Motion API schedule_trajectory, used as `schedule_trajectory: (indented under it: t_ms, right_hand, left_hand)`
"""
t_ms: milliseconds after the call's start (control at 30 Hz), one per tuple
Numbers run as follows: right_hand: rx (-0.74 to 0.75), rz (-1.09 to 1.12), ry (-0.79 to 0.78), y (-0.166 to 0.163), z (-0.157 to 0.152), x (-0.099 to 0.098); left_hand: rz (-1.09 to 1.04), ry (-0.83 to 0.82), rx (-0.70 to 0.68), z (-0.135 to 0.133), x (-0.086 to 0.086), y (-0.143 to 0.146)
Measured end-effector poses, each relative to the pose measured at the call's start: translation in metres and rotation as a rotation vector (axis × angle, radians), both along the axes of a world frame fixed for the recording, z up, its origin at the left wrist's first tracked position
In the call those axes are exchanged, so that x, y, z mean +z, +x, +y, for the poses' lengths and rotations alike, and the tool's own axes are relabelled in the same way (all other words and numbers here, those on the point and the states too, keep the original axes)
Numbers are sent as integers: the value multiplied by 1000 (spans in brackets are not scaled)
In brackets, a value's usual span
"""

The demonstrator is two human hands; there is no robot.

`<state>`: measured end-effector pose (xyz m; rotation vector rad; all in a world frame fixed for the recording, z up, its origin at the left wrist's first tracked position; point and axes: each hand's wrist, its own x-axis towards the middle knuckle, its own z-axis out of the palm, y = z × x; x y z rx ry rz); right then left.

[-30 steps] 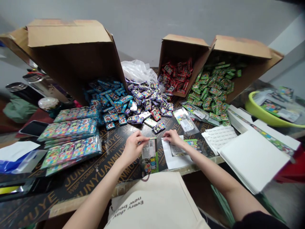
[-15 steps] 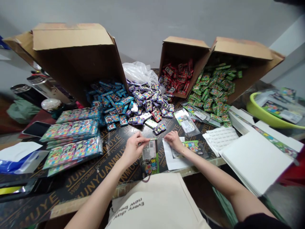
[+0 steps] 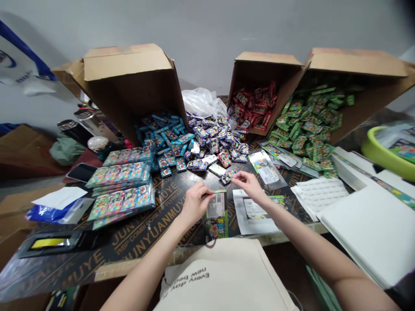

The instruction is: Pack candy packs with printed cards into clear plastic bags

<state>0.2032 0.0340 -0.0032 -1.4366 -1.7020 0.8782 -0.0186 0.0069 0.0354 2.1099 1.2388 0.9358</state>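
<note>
My left hand (image 3: 197, 202) is closed in a pinch at the top left edge of a flat printed pouch (image 3: 217, 222), green and black with a pale label panel, lying on the dark tabletop. Farther right, my right hand (image 3: 249, 185) reaches over a white sheet, its fingertips closed at the right end of a small purple box (image 3: 227, 176). This box lies at the front of a heap of purple boxes (image 3: 210, 134). Under my right forearm is the white sheet (image 3: 240, 218) with another printed pouch (image 3: 256, 209) on it.
Cartons lie open toward me: blue boxes (image 3: 165, 138) spill from the left one, red boxes (image 3: 253, 106) and green boxes (image 3: 304, 125) from the others. Filled packs (image 3: 121, 201) are stacked at left. White sheets (image 3: 319, 194) and a yellow-green basin (image 3: 372, 151) sit at right.
My right hand has moved forward from the white sheet to the small purple box. My left hand stays at the pouch's top edge. The whole view has shifted to the left.
</note>
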Motion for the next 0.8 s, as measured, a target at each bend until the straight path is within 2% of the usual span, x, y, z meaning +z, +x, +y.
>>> schedule_trajectory:
  t_ms: [67,100,200,333,533,633,700,800]
  right_hand:
    - [96,244,-106,-17,3,27]
    - [160,299,-155,-26,4,38]
    - [309,316,-281,-49,5,53]
    - [384,302,-368,-59,8,49]
    - [380,270,-333,-60,10,36]
    - [301,357,-325,-65,6,29]
    - [221,457,-368,-64,6,23]
    - [109,441,-371,-44,13,13]
  left_hand:
    - [-7,-9,-23,-1,2,-1]
    - [-22,-22,-34,-1,3,-2]
    - [-84,-83,-33,0,4,-6]
    - [-136,-127,31,2,2,-9]
    - [-134,-34,59,1,-4,-5]
    - [-113,-21,96,0,-8,0]
    - [-61,-10,74,-2,-9,2]
    - [48,42,17,-2,-9,-5]
